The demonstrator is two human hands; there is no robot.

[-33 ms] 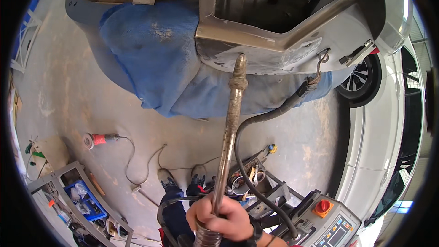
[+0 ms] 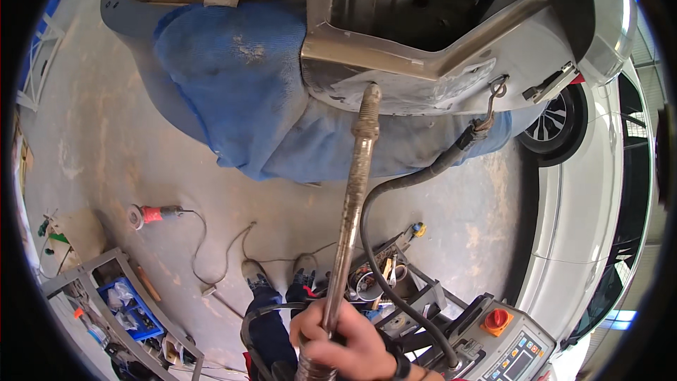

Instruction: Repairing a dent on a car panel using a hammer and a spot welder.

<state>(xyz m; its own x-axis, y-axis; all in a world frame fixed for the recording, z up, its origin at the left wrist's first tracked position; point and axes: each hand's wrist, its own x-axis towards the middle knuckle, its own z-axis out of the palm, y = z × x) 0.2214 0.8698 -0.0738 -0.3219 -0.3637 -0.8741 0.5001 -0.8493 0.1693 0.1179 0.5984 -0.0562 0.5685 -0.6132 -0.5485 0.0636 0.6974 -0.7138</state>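
Observation:
My right hand [image 2: 345,342], with a dark band on its wrist, comes in from the lower edge. Its fingers are closed round the shaft of a slide hammer [image 2: 347,229], a long worn metal rod, just above a thick ridged part at the bottom. The rod's threaded tip points away from me and meets, or overlaps in view, the scraped lower edge of a grey car body panel [image 2: 430,88]. To the right, a hook and metal ring [image 2: 498,87] on the panel join a thick black cable [image 2: 384,187]. My left hand is out of the picture.
A blue cloth [image 2: 233,92] drapes below the panel. On the floor lies a red angle grinder [image 2: 151,215] with its cord. A control unit [image 2: 518,346] with a red knob stands lower right, beside a tool cart. A white car [image 2: 582,233] is at right, a shelf cart [image 2: 106,261] lower left.
My right hand and the ridged lower end of the slide hammer have shifted slightly downward. The rod's tip stays at the panel.

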